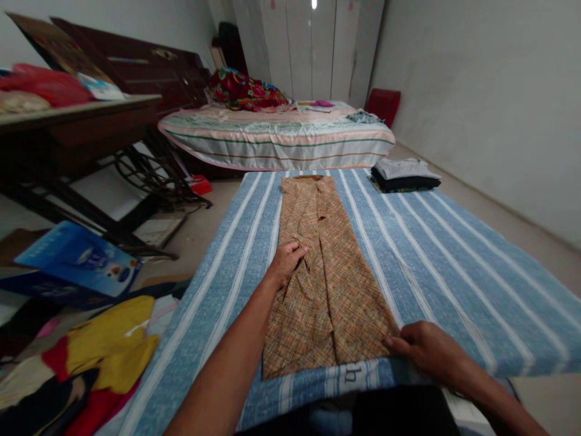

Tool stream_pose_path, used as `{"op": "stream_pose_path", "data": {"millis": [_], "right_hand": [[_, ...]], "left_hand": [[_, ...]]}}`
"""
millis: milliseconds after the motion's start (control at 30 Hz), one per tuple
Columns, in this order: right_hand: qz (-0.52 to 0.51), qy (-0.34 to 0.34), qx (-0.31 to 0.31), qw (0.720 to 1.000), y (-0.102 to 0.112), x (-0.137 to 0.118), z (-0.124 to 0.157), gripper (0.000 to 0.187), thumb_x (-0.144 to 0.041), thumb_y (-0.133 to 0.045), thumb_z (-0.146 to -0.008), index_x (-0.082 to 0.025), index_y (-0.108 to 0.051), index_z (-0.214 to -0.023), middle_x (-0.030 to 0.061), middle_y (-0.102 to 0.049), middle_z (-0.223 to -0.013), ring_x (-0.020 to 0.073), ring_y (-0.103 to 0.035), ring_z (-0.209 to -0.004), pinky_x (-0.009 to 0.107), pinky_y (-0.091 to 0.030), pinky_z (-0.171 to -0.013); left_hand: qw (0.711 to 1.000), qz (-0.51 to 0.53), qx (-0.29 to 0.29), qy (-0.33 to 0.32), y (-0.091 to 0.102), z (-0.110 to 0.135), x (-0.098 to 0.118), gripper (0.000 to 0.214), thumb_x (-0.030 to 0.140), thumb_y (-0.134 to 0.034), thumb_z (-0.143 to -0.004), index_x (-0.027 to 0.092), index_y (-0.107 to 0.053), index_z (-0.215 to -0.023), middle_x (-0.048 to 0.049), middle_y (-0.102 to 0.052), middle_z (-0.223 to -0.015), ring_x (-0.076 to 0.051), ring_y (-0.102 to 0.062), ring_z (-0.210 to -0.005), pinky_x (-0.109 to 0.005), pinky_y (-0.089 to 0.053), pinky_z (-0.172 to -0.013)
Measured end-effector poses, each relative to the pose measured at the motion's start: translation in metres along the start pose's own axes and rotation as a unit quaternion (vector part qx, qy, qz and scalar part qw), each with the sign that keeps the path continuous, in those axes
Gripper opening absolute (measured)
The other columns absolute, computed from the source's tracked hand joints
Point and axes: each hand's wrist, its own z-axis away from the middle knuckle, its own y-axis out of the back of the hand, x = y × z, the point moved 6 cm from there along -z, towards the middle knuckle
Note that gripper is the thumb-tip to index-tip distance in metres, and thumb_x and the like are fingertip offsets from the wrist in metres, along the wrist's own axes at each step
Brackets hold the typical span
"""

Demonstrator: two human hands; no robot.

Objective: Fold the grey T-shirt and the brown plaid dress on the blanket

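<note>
A long brown checked garment (347,284) lies flat on a blue-and-white striped cloth (436,260), its narrow end away from me and its wider hem near me. Dark lines run down its middle, and a small dark gap shows higher up. With fingers closed, my left hand (287,260) pinches the fabric at the left side, about halfway along, where it wrinkles. My right hand (420,348) grips the near right corner of the hem between thumb and fingers. Whether it is a skirt, a dress or trousers I cannot tell.
A folded clothes stack (403,174) lies at the far right of the striped cloth. Beyond it stands a bed (281,142) with a red floral blanket (247,89). At left are a sewing-machine table (104,112), a blue box (86,260) and a loose clothes pile (109,339).
</note>
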Motion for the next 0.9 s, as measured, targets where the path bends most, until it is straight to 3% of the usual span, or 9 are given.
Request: {"op": "stream_pose_path", "data": {"millis": [67,133,267,333,400,500,667,767,900], "right_hand": [[0.11,0.003,0.1,0.989,0.016,-0.017,0.006,0.036,-0.05,-0.049,-0.086,-0.022,-0.059,-0.067,0.0066,-0.064,-0.061,0.02,-0.06,-0.058,0.027,-0.031,-0.051],[0.164,0.029,0.153,0.974,0.022,-0.045,0.012,0.028,-0.046,-0.046,-0.089,-0.023,-0.062,-0.082,0.0071,-0.068,-0.073,0.0226,-0.064,-0.067,0.028,-0.033,-0.054],[0.188,0.212,0.132,0.95,0.003,-0.122,0.014,0.017,-0.028,-0.052,-0.086,-0.023,-0.06,-0.1,0.0053,-0.067,-0.09,0.0203,-0.063,-0.081,0.027,-0.039,-0.065],[0.209,0.261,0.127,0.934,-0.008,-0.149,0.009,0.031,-0.024,-0.058,-0.08,-0.021,-0.056,-0.111,0.0067,-0.065,-0.096,0.0228,-0.06,-0.089,0.029,-0.042,-0.07],[0.232,0.289,0.112,0.922,-0.019,-0.167,0.003,0.029,-0.019,-0.057,-0.079,-0.019,-0.057,-0.108,0.008,-0.064,-0.097,0.0244,-0.058,-0.091,0.032,-0.043,-0.072],[0.258,0.314,0.083,0.91,-0.03,-0.178,-0.002,0.018,-0.012,-0.052,-0.08,-0.017,-0.062,-0.093,0.0093,-0.063,-0.094,0.0245,-0.058,-0.088,0.034,-0.044,-0.072],[0.27,0.331,0.075,0.901,-0.037,-0.183,0.0,0.016,-0.009,-0.05,-0.082,-0.013,-0.065,-0.086,0.012,-0.065,-0.087,0.0252,-0.059,-0.087,0.034,-0.043,-0.069],[0.251,0.356,0.087,0.896,-0.043,-0.185,0.002,0.01,-0.013,-0.055,-0.083,-0.013,-0.065,-0.086,0.0114,-0.065,-0.086,0.0241,-0.06,-0.083,0.033,-0.043,-0.067],[0.242,0.369,0.094,0.893,-0.049,-0.186,0.0,0.011,-0.015,-0.053,-0.083,-0.013,-0.064,-0.087,0.0112,-0.065,-0.083,0.0239,-0.061,-0.081,0.032,-0.042,-0.065]], "left_hand": [[1.0,-0.003,-0.002,-0.003,0.0,0.001,0.001,0.035,0.041,-0.06,-0.066,0.02,-0.035,-0.052,0.0085,-0.027,-0.048,-0.008,-0.026,-0.048,-0.023,-0.019,-0.048],[1.0,-0.008,-0.005,-0.007,-0.001,0.001,0.001,0.035,0.042,-0.059,-0.067,0.02,-0.035,-0.052,0.0085,-0.027,-0.049,-0.008,-0.026,-0.048,-0.023,-0.02,-0.048],[0.999,-0.028,-0.008,-0.02,-0.001,0.0,0.001,0.036,0.043,-0.059,-0.066,0.021,-0.036,-0.052,0.0084,-0.028,-0.049,-0.009,-0.028,-0.049,-0.023,-0.02,-0.048],[0.999,-0.042,-0.011,-0.029,-0.002,0.0,0.001,0.036,0.045,-0.058,-0.067,0.021,-0.036,-0.052,0.0082,-0.03,-0.049,-0.009,-0.029,-0.049,-0.023,-0.021,-0.049],[0.997,-0.058,-0.014,-0.04,-0.002,0.0,0.002,0.035,0.045,-0.057,-0.068,0.021,-0.037,-0.052,0.0081,-0.03,-0.049,-0.009,-0.03,-0.05,-0.023,-0.023,-0.049],[0.994,-0.086,-0.02,-0.061,-0.002,-0.001,0.006,0.034,0.045,-0.054,-0.071,0.02,-0.039,-0.052,0.0078,-0.031,-0.05,-0.01,-0.031,-0.051,-0.023,-0.024,-0.05],[0.982,-0.152,-0.032,-0.11,-0.009,-0.003,0.022,0.028,0.036,-0.05,-0.074,0.02,-0.042,-0.053,0.0062,-0.035,-0.051,-0.012,-0.037,-0.054,-0.024,-0.028,-0.052],[0.965,-0.201,-0.071,-0.152,-0.026,0.001,0.037,0.02,0.028,-0.051,-0.073,0.02,-0.048,-0.054,0.0029,-0.045,-0.056,-0.014,-0.044,-0.06,-0.026,-0.036,-0.06],[0.937,-0.252,-0.144,-0.197,-0.051,0.015,0.049,0.01,0.019,-0.053,-0.07,0.022,-0.062,-0.068,-0.0029,-0.061,-0.083,-0.017,-0.055,-0.078,-0.027,-0.041,-0.075]]}}
